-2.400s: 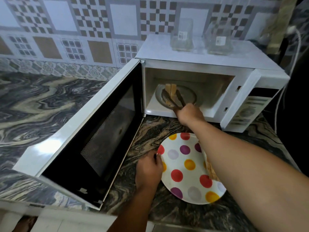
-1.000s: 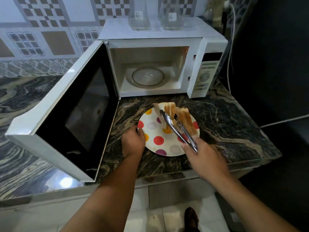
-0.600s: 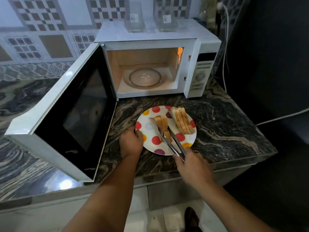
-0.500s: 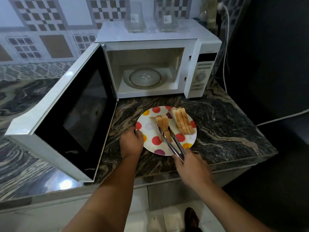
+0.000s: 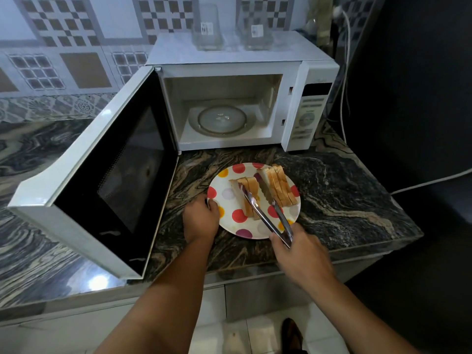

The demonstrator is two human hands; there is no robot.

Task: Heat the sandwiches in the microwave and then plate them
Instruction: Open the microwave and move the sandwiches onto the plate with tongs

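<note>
Tongs (image 5: 265, 215), gripped in my right hand (image 5: 301, 254), now spread off the 2nd sandwich (image 5: 249, 198), leaving 2 sandwiches on the plate (image 5: 231, 223) my left hand (image 5: 200, 218) pinches; microwave (image 5: 229, 98) emptied, plating essentially done.

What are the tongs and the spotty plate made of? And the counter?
The tongs look like polished metal, probably steel: silvery, with bright glints along the arms. The plate is glossy white with coloured dots; it could be melamine or glazed ceramic, the look leaves that open. The counter looks like polished stone, maybe granite: dark swirling veins, and a light reflects off it.
</note>
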